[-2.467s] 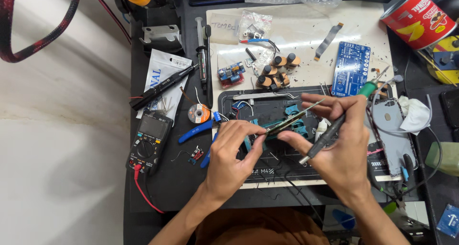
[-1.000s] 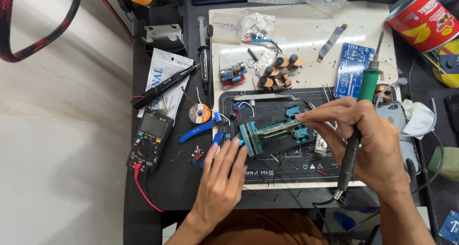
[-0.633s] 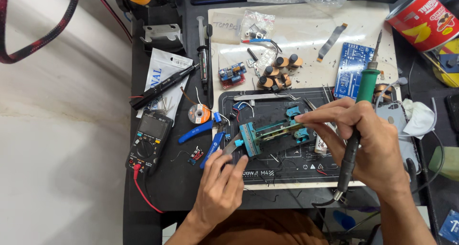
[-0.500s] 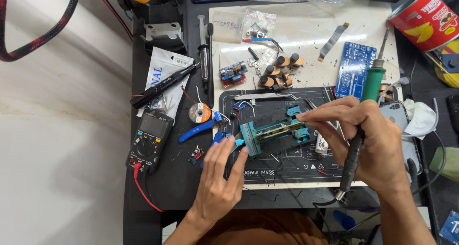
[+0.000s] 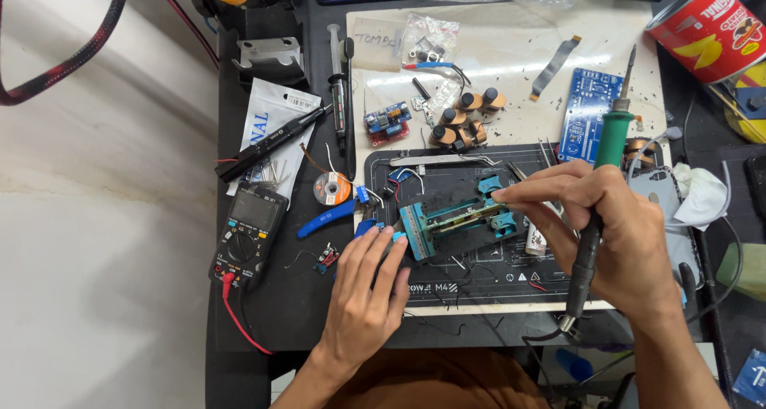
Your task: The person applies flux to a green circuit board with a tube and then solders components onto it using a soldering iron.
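Right hand (image 5: 618, 237) is wrapped around the green soldering iron (image 5: 602, 185), fingertips touching the teal board holder (image 5: 456, 220) mid-mat. Left hand (image 5: 369, 293), fingers loosely spread, rests at the holder's 8 o'clock by the blue-handled cutters (image 5: 327, 217).

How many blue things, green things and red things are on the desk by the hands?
Blue: 3 - board holder, bare circuit board, cutter handles
Green: 1 - soldering iron in the right hand
Red: 2 - snack can, meter lead
Total: 6
The left hand rests by the holder.
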